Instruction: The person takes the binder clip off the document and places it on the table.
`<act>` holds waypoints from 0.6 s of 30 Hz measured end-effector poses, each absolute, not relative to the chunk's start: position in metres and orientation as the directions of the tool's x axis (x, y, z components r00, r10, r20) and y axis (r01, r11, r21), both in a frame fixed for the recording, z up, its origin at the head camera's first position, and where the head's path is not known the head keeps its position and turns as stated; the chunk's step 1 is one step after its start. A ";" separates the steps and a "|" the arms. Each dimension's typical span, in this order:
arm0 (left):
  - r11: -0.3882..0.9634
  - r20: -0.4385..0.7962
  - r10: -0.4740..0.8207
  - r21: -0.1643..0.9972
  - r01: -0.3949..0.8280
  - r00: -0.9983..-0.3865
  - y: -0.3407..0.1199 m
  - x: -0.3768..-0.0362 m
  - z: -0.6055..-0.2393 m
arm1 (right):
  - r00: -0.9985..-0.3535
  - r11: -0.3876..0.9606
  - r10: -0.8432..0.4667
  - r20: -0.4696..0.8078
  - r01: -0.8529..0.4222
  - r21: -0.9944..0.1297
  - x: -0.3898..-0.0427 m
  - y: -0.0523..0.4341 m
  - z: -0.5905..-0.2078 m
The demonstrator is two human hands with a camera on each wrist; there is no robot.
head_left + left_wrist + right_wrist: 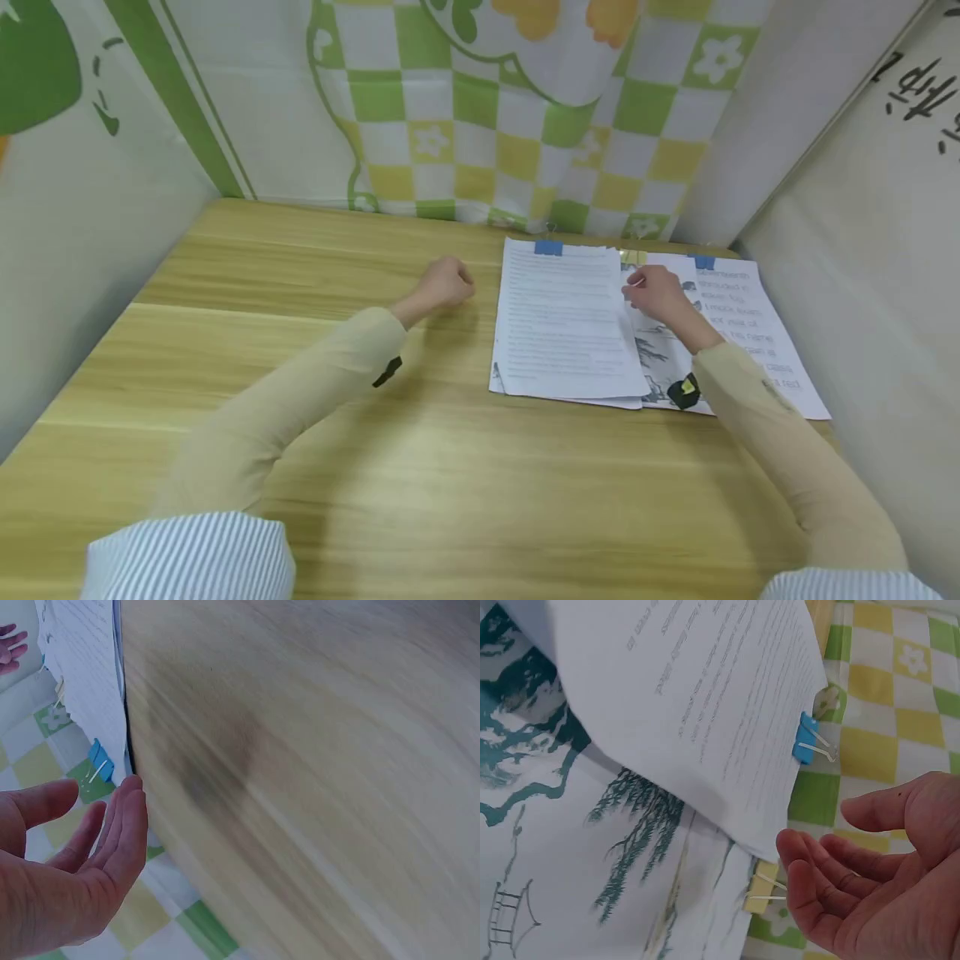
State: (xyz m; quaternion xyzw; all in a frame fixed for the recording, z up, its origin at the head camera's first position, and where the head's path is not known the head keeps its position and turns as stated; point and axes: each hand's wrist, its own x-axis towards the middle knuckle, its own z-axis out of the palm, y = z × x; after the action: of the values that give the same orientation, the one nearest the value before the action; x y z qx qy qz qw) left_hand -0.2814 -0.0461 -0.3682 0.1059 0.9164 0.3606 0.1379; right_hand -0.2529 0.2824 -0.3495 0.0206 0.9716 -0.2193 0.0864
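My left hand (444, 283) hovers over the table just left of a stack of printed sheets (566, 325). In the left wrist view its fingers are loosely bent, with nothing between them and the thumb. A blue binder clip (548, 247) holds the stack's far edge. My right hand (658, 293) is above the stack's right edge and a sheet with a green landscape picture (630, 847), which the stack partly covers. Its fingers curve loosely and hold nothing. Near those fingers sits a yellow binder clip (761, 887) on the picture sheet's edge.
Large-print sheets (750, 333) with another blue binder clip (704, 262) lie at the right, beside the side wall (862, 250). A checkered curtain (480, 117) hangs behind the wooden table (450, 483). Bare wood stretches left and in front of the papers.
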 end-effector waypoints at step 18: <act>0.477 -0.432 0.062 0.805 -0.353 -0.900 0.016 -0.311 -0.396 | -0.907 0.753 0.249 -0.340 0.402 -0.521 -0.280 0.295 -0.380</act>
State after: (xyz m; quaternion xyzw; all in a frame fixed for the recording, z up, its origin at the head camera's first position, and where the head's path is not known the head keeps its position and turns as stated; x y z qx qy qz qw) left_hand -0.3111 0.0163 -0.3963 -0.0873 0.8342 0.5040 0.2061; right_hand -0.2799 0.2954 -0.3796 0.1754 0.9277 -0.3047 0.1257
